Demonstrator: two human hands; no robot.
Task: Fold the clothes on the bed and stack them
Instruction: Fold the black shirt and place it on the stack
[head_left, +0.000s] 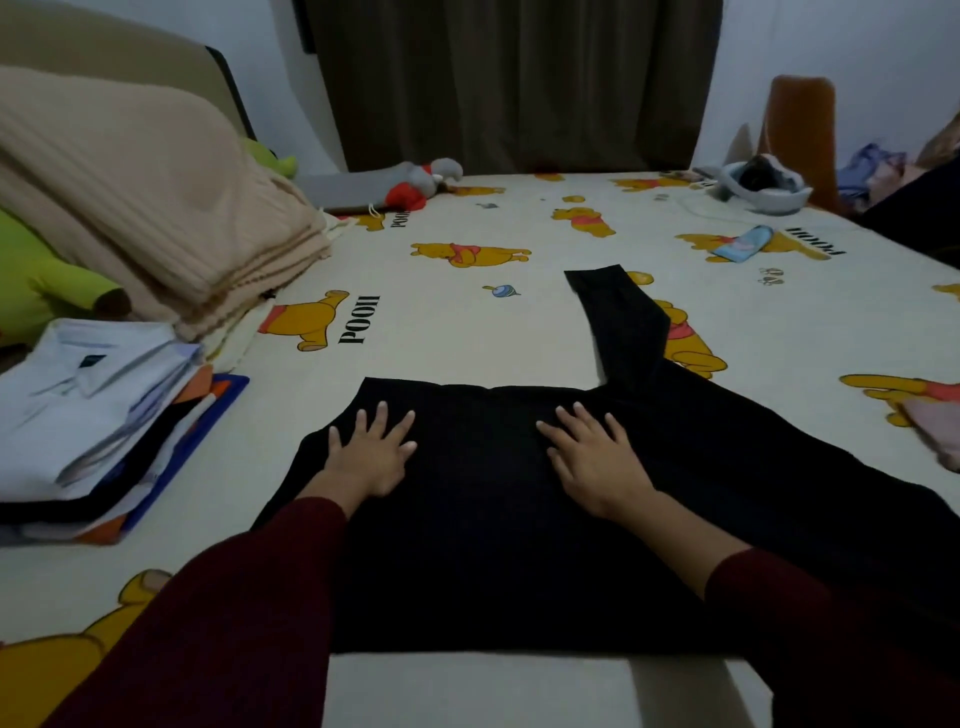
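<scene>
A black garment (483, 530) lies spread flat on the bed near its front edge, with one narrow black sleeve or leg (621, 322) stretching away toward the far right. My left hand (371, 449) presses flat on the garment's left part, fingers spread. My right hand (595, 457) lies flat on its middle, fingers spread too. A stack of folded clothes (98, 415), topped by a white collared shirt, stands on the bed at the left.
The bed sheet (441, 322) is cream with yellow bear prints. A folded beige blanket (145, 208) and green plush lie far left. A grey and red plush toy (423, 182), a small blue item (740, 241), a white bowl-shaped thing (763, 192) and pink cloth (935, 431) lie around.
</scene>
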